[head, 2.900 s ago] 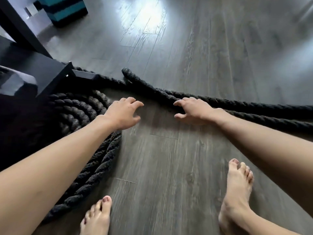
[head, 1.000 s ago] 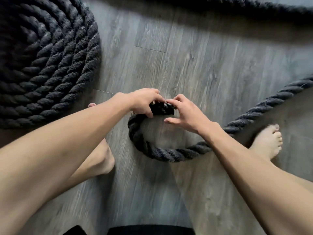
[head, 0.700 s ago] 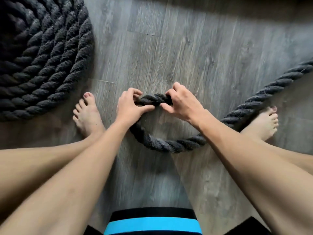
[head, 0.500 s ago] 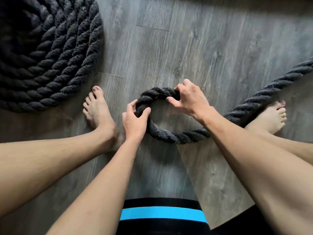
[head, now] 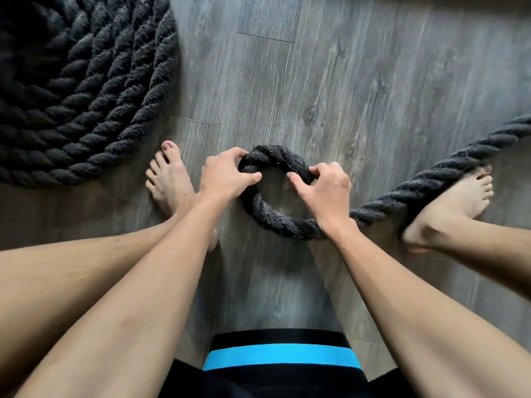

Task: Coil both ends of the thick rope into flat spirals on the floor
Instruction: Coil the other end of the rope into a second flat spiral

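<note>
A thick dark twisted rope lies on the grey wood floor. One end forms a large flat spiral (head: 83, 90) at the upper left. The other end is bent into a small ring (head: 273, 219) at the centre, and its free length (head: 436, 173) runs off to the upper right past my right foot. My left hand (head: 227, 175) grips the ring's left side with fingers and thumb curled round the rope. My right hand (head: 324, 188) pinches the ring's upper right part, where the rope's tip sits under its fingers.
My bare left foot (head: 169, 179) stands between the big spiral and the ring. My bare right foot (head: 448, 208) stands against the rope's running length. Black shorts with a blue band (head: 281, 357) fill the bottom edge.
I turned from the big spiral to the rope's other end and bent it into a ring. In the last half second the ring has closed tighter and my left hand has moved up its left side.
</note>
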